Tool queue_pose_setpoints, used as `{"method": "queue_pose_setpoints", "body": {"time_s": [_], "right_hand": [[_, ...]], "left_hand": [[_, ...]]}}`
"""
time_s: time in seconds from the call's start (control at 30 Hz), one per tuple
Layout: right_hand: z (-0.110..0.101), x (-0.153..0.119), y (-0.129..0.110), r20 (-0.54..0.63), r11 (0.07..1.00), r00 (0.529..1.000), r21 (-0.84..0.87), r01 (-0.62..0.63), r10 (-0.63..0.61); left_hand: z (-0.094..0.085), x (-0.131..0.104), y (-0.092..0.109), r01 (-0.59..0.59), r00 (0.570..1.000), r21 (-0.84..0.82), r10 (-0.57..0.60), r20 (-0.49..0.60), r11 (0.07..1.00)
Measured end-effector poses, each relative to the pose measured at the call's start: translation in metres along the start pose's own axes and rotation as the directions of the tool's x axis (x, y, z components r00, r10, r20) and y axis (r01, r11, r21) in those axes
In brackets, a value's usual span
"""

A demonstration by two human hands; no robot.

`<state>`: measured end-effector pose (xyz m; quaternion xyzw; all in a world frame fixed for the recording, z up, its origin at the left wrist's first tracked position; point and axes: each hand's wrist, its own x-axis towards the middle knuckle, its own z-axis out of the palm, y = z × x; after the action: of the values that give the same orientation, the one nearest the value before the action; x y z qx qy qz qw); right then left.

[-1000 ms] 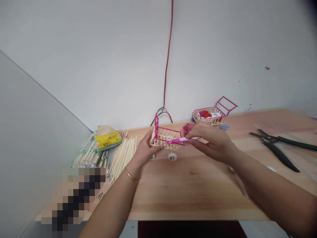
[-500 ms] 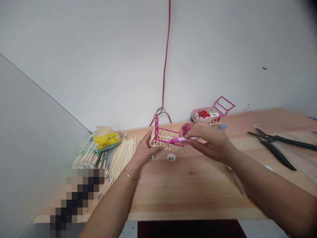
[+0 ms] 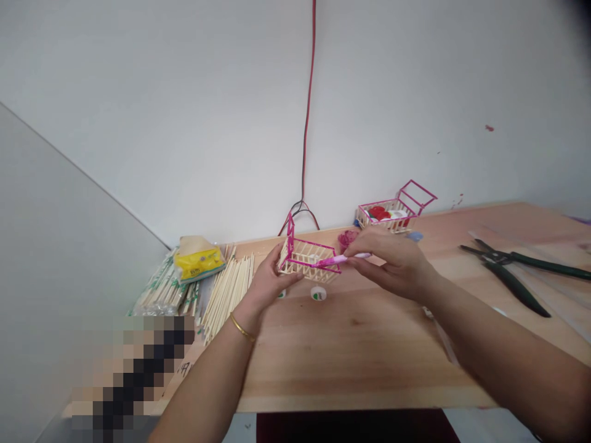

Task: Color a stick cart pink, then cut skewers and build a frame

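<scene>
One brush [image 3: 340, 259] is pinched between the thumb and fingers of the right hand [image 3: 394, 261], its pink tip at the held cart's near rail. The left hand [image 3: 268, 283] closes around one end of this stick cart [image 3: 314, 244], above the table [image 3: 323, 357]; two white discs [image 3: 318, 293] show below. Beyond the right fingertips, one small cup [image 3: 347, 240] contains something pink. A second cart [image 3: 385, 205] holds red and white items, too crowded to count. One yellow packet [image 3: 198, 263] lies on bagged sticks [image 3: 159, 292], beside uncountable loose sticks [image 3: 228, 295]. One pair of shears [image 3: 512, 264] lies right.
</scene>
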<state>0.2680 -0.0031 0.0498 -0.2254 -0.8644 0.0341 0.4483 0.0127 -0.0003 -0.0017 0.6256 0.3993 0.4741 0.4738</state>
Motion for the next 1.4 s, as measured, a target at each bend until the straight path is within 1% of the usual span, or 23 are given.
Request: {"method": "queue_pose_setpoints", "body": {"time_s": [0.13, 0.27, 0.33, 0.43, 0.5, 0.57, 0.7, 0.9, 0.97, 1.03, 1.13, 1.23, 1.4], "right_hand": [[0.000, 0.000, 0.001, -0.014, 1.000, 1.000, 0.005, -0.004, 0.004], [-0.003, -0.001, 0.002, 0.009, 1.000, 1.000, 0.003, -0.016, 0.016], [-0.005, -0.003, 0.004, -0.017, 0.999, 0.999, -0.015, -0.040, 0.040], [-0.008, -0.006, 0.009, -0.098, 0.994, 0.992, -0.066, -0.082, 0.075], [-0.008, -0.007, 0.013, -0.124, 0.988, 0.988, -0.105, -0.110, 0.097], [-0.007, -0.008, 0.017, -0.121, 0.984, 0.986, -0.126, -0.130, 0.115], [-0.006, -0.008, 0.022, -0.113, 0.984, 0.986, -0.114, -0.136, 0.123], [-0.009, -0.007, 0.020, -0.120, 0.981, 0.983, -0.121, -0.155, 0.141], [-0.009, -0.007, 0.019, -0.130, 0.978, 0.978, -0.111, -0.179, 0.164], [-0.007, -0.008, 0.018, -0.119, 0.979, 0.977, -0.085, -0.187, 0.177], [-0.003, -0.008, 0.016, -0.075, 0.987, 0.986, -0.049, -0.156, 0.152], [0.000, -0.008, 0.017, -0.054, 0.991, 0.990, -0.033, -0.131, 0.129], [0.003, -0.008, 0.019, -0.065, 0.995, 0.993, -0.009, -0.101, 0.100]], "left_hand": [[0.000, 0.000, -0.001, 0.007, 1.000, -0.021, -0.007, -0.007, 1.000], [0.000, 0.000, -0.002, 0.018, 1.000, -0.062, -0.018, -0.005, 0.998], [0.000, 0.001, -0.002, 0.013, 1.000, -0.079, -0.014, -0.009, 0.997], [-0.002, 0.001, -0.002, 0.006, 1.000, -0.091, -0.008, -0.027, 0.996], [-0.004, 0.001, -0.003, 0.004, 1.000, -0.099, -0.006, -0.020, 0.995], [-0.005, 0.000, -0.004, 0.010, 1.000, -0.118, -0.010, 0.003, 0.993], [-0.006, -0.001, -0.007, 0.043, 0.998, -0.175, -0.036, 0.043, 0.984], [-0.007, -0.002, -0.007, 0.066, 0.995, -0.220, -0.048, 0.087, 0.973], [-0.008, -0.003, -0.007, 0.089, 0.991, -0.215, -0.065, 0.116, 0.973], [-0.008, -0.004, -0.006, 0.132, 0.981, -0.192, -0.100, 0.167, 0.972], [-0.007, -0.006, -0.005, 0.198, 0.955, -0.135, -0.160, 0.250, 0.971], [-0.004, -0.007, -0.004, 0.193, 0.945, -0.097, -0.159, 0.286, 0.976], [-0.001, -0.008, -0.003, 0.176, 0.942, -0.076, -0.146, 0.303, 0.981]]}}
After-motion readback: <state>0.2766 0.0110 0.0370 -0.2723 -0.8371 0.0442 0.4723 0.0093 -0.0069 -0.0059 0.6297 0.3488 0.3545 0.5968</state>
